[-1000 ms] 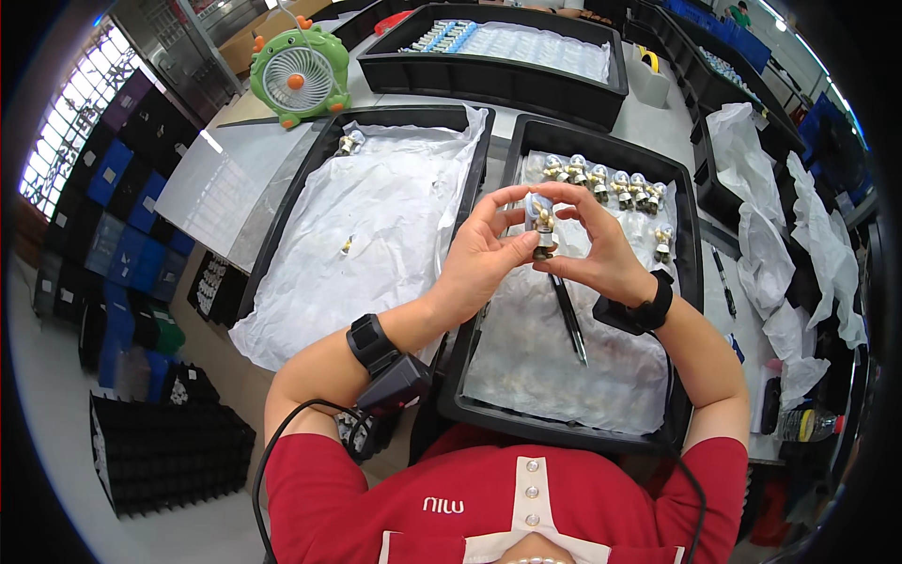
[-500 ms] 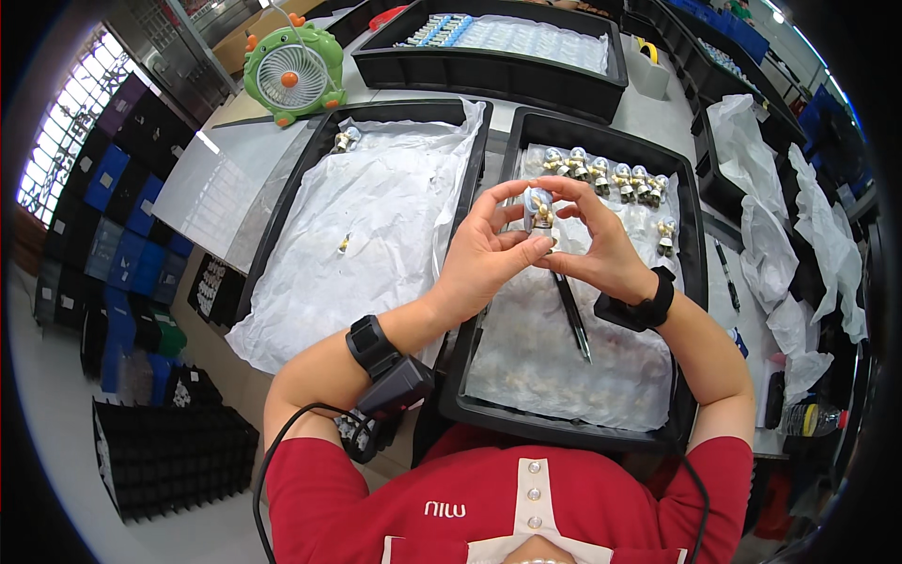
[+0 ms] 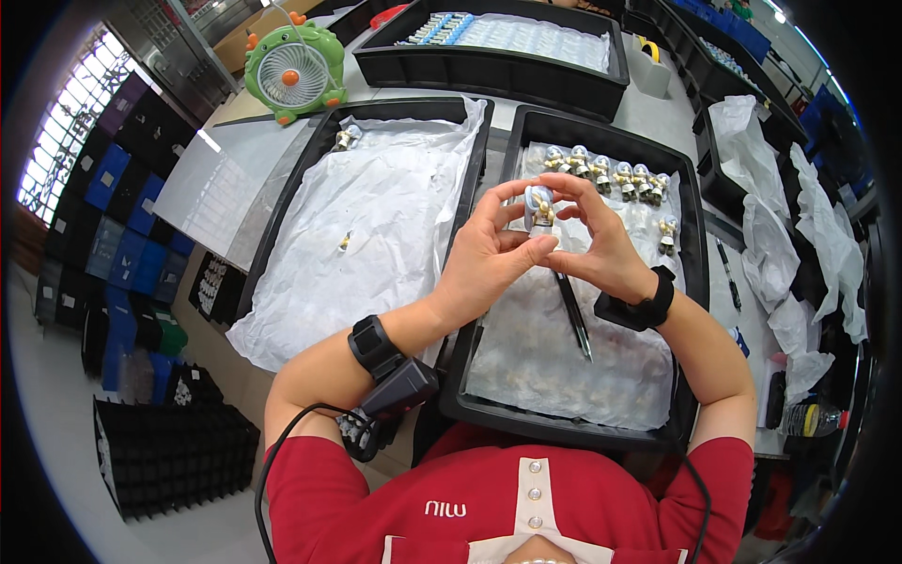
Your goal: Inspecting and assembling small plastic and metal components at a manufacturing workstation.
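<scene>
Between the fingertips of my left hand (image 3: 490, 246) and my right hand (image 3: 598, 240) a small figurine (image 3: 539, 209) is held upright, with a pale blue-white head and gold details. Both hands are closed on it, above the right black tray (image 3: 697, 254). Several similar figurines (image 3: 623, 179) stand in rows at that tray's far end, and a single figurine (image 3: 667, 233) is to the right of my right hand. A black pen (image 3: 575, 320) lies on the tray's white paper, just below my hands.
On the left, another black tray (image 3: 282, 207) lined with white paper holds a figurine (image 3: 347, 138) and a tiny piece (image 3: 345, 242). A green fan (image 3: 294, 73) stands at the back left. Behind is a deep black tray (image 3: 489, 73); crumpled paper (image 3: 766, 216) hangs at the right.
The figurine has turned slightly between my fingers and shows more of its front. My hands have otherwise stayed almost in the same place.
</scene>
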Available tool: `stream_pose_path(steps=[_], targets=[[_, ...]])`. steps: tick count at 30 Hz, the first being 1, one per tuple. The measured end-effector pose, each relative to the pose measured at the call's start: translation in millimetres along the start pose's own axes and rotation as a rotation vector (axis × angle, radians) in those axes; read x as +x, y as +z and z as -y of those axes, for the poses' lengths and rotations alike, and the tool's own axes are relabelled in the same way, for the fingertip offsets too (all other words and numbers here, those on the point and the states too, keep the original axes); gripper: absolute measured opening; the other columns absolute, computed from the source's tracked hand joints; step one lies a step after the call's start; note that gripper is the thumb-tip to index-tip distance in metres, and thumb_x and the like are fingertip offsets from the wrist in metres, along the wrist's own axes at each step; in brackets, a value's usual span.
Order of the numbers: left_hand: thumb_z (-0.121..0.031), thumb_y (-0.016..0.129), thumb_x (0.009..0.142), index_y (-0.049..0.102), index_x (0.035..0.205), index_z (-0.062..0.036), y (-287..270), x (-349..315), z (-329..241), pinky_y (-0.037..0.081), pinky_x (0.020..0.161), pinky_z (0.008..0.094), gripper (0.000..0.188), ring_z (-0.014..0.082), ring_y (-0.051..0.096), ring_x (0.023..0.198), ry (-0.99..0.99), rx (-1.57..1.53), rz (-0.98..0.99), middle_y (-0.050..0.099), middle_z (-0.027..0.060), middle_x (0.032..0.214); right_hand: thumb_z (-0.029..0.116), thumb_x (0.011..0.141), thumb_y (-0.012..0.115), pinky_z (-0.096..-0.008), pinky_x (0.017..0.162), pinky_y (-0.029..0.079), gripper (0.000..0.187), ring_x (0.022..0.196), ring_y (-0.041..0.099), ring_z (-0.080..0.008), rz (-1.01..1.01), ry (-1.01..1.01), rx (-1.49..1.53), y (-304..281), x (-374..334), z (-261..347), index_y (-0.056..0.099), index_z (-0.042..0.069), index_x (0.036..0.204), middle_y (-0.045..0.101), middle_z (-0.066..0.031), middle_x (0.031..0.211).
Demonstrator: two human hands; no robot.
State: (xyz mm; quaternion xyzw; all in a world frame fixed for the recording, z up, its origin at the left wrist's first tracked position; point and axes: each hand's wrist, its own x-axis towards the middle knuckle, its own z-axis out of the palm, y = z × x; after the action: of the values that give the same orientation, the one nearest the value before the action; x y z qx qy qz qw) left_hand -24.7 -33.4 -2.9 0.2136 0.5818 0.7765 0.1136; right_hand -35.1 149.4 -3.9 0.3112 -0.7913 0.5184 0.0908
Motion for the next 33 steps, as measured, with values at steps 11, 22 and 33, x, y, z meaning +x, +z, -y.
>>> stream_pose_path(steps=[11, 22, 33], targets=[[-0.012, 0.068, 0.081, 0.035, 0.131, -0.0055, -0.7, -1.1, 1.3, 0.052, 0.069, 0.0242, 0.06, 0.0138, 0.063, 0.079, 0.103, 0.19, -0.006, 0.042, 0.0204, 0.126, 0.014, 0.069, 0.077, -0.0324, 0.086, 0.044, 0.072, 0.107, 0.05, -0.0185, 0.003, -0.014, 0.013, 1.5, -2.1, 1.7, 0.04, 0.013, 0.131, 0.047, -0.005, 0.128], [-0.008, 0.067, 0.08, 0.039, 0.123, -0.0045, -0.1, -0.8, 1.8, 0.052, 0.066, 0.0231, 0.051, 0.0127, 0.061, 0.079, 0.111, 0.213, -0.039, 0.043, 0.0099, 0.118, 0.012, 0.067, 0.078, -0.0333, 0.086, 0.044, 0.074, 0.105, 0.052, -0.0192, -0.024, -0.097, -0.118, 5.8, -4.6, 1.8, 0.041, 0.011, 0.13, 0.049, -0.0065, 0.125], [-0.009, 0.066, 0.082, 0.038, 0.119, -0.0043, -0.3, 0.0, 0.5, 0.052, 0.062, 0.0217, 0.046, 0.0137, 0.062, 0.081, 0.128, 0.384, -0.067, 0.042, 0.0073, 0.112, 0.01, 0.064, 0.079, -0.0344, 0.087, 0.044, 0.076, 0.105, 0.052, -0.0207, -0.033, -0.117, -0.151, 7.1, -4.1, 6.8, 0.04, 0.01, 0.13, 0.049, -0.0079, 0.123]])
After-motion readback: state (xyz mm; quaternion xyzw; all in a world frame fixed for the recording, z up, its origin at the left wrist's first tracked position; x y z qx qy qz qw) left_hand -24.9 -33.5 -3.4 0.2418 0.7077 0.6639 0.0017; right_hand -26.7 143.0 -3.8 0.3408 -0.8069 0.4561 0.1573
